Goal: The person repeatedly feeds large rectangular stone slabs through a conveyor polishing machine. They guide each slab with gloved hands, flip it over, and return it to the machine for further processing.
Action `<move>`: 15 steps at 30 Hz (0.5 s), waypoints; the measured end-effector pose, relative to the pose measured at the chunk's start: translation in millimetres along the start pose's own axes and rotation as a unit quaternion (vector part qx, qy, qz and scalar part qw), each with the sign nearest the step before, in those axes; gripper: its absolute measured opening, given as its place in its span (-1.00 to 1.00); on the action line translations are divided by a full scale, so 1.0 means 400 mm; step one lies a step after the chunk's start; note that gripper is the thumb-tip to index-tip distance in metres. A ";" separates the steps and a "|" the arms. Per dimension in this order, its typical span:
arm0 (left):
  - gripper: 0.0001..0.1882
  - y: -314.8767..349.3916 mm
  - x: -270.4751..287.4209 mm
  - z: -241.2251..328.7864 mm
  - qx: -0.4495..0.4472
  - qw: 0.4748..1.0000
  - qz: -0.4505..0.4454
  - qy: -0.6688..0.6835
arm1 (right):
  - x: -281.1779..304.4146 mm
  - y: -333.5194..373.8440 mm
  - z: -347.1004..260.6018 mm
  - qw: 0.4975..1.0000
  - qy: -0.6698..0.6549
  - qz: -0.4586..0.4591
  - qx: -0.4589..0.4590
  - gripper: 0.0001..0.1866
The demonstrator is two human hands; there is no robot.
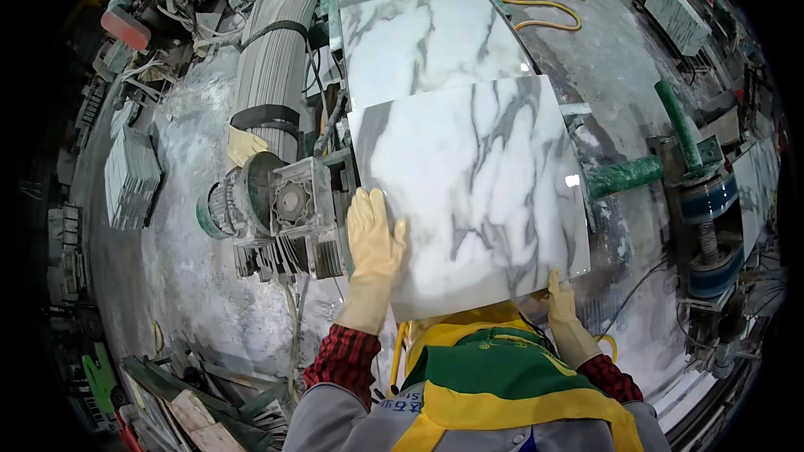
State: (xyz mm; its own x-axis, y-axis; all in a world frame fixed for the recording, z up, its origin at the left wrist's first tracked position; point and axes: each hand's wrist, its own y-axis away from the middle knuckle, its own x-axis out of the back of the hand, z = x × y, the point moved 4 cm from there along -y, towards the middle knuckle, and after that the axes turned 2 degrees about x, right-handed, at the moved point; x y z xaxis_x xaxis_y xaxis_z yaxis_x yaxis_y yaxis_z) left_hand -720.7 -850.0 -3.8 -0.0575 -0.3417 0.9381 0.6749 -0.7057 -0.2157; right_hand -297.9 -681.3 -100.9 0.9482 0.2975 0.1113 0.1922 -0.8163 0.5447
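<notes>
A white marble slab [469, 201] with grey veins lies in front of me, its near edge close to my body. My left hand [374, 238], in a cream rubber glove, lies along the slab's left edge with straight fingers and the thumb apart on the face. At the near right corner my right hand [564, 305], gloved the same way, grips the edge with its fingers partly hidden beneath. A second, similarly veined slab [419, 25] lies just beyond, and the near slab's far edge meets or overlaps it.
Left of the slabs stand a grey motor with gearbox [289, 197] and a ribbed, strapped cover [272, 67]. A loose glove [246, 145] rests by the motor. Green rollers [624, 176] and blue-ringed machinery [710, 226] stand right. A yellow hose [544, 23] curls on the floor.
</notes>
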 end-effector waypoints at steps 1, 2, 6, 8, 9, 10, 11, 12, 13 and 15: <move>-0.10 -0.031 -0.003 -0.001 0.000 1.000 0.016 -0.007 | 0.002 -0.006 0.016 1.000 -0.001 -0.006 0.003 -0.38; -0.10 -0.068 -0.003 0.000 -0.003 0.999 0.032 -0.013 | 0.005 -0.016 0.035 1.000 -0.004 -0.011 0.006 -0.38; -0.13 -0.250 -0.005 -0.025 -0.015 0.995 0.091 -0.048 | 0.002 -0.005 0.035 0.999 0.034 -0.015 0.025 -0.39; -0.17 -0.346 0.006 -0.051 -0.002 0.992 0.104 -0.067 | 0.008 -0.032 0.063 0.998 0.051 -0.024 0.003 -0.40; -0.19 -0.377 -0.003 -0.065 0.003 0.990 0.120 -0.068 | 0.020 -0.043 0.077 0.998 0.061 -0.026 -0.008 -0.41; -0.23 -0.397 0.008 -0.062 -0.004 0.993 0.113 -0.031 | 0.022 -0.040 0.072 0.998 0.053 -0.017 -0.007 -0.40; -0.27 -0.399 0.013 -0.048 -0.013 0.992 0.123 -0.015 | 0.018 -0.037 0.071 0.999 0.047 -0.010 -0.006 -0.38; -0.28 -0.383 0.002 -0.044 -0.009 0.991 0.129 -0.023 | 0.020 -0.032 0.066 0.999 0.041 -0.006 -0.004 -0.37; -0.28 -0.359 -0.006 -0.046 -0.003 0.990 0.136 -0.033 | 0.024 -0.035 0.069 0.999 0.053 -0.004 -0.003 -0.36; -0.26 -0.273 0.002 -0.018 -0.003 0.992 0.120 -0.026 | 0.040 -0.041 0.083 0.997 0.076 0.000 -0.003 -0.32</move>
State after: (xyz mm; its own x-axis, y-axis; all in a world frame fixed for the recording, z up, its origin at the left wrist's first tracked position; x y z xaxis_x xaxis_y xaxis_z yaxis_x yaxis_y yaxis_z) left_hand -799.8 -777.6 18.8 0.1417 -0.4682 0.8722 0.6596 -0.6124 -0.4358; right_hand -277.5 -679.5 -135.8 0.8985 0.3705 0.2355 0.1909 -0.8128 0.5505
